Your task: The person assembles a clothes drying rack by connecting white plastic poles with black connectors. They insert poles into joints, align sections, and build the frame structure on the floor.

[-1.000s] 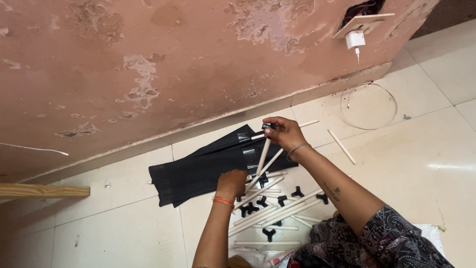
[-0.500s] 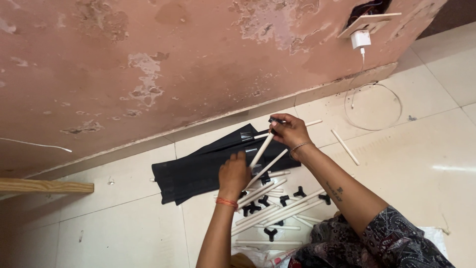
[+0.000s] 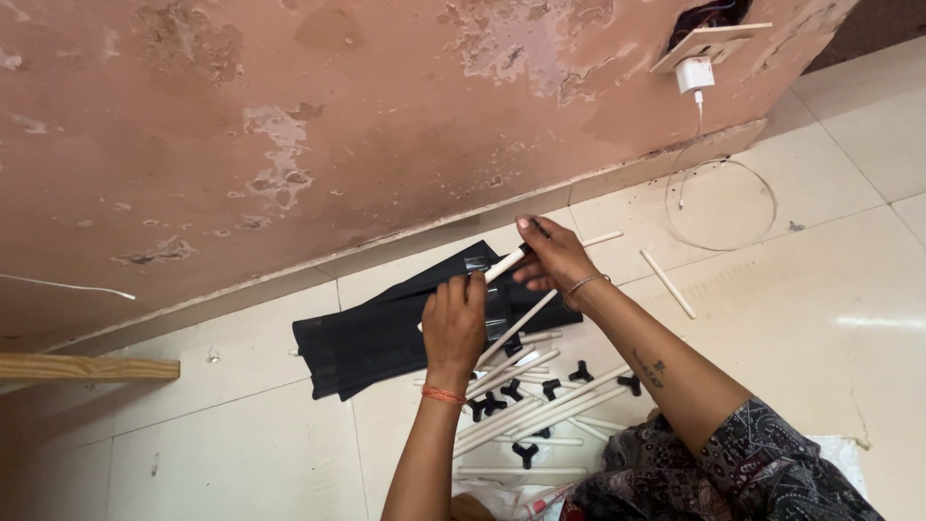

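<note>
Head view showed the left hand [image 3: 453, 323] and right hand [image 3: 552, 256] both gripping one white rod [image 3: 504, 263] above the black fabric [image 3: 376, 333] on the floor. Steady alignment at the rod's end seemed advisable.

The left hand [image 3: 453, 323] hides the white rod's [image 3: 505, 263] lower end, seemingly.

Smooth white plastic-looking rod [image 3: 505, 264] in both hands, over matt black cloth [image 3: 386, 333]. Glossy pale floor tiles [image 3: 241, 453] catch the light (quite a sheen). Matt black plastic connectors [image 3: 526, 453] lie there. Rough, flaking pink plaster wall [image 3: 289, 125]; bare wood plank [image 3: 87, 368] beside it.
</note>
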